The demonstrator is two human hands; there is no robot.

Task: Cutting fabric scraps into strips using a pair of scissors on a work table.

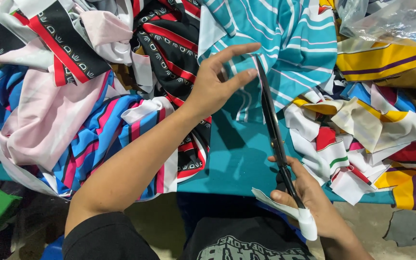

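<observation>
step in hand, as judged: a scissor cut along the edge of the teal striped fabric (285,53). the right hand (314,202) is closed around the handles of the long black scissors (271,120), which have white cloth strip (294,214) wrapped about the grip. the blades read as nearly closed, tip up against the fabric edge. the left hand (217,82) is partly spread, thumb and forefinger pinching the fabric edge just beside the blade tip, other fingers raised clear.

to do it well, in my judgement: keep the pinched edge taut so the cloth feeds between the blades without bunching; keep the left thumb off the blade line, as it sits very near the tip; follow a stripe as a guide; cut with long strokes, not snips at the tip.

condition of the item: thin, smooth, sportswear-type cloth, teal with white and darker narrow stripes, lying folded and rumpled at the top centre of the teal tabletop (237,163). it hangs limp, and will likely slip. offcut heaps flank it: pink, blue and black-red scraps (73,106) left, yellow, white and red scraps (376,130) right. a clear plastic bag (391,19) sits top right.
</observation>
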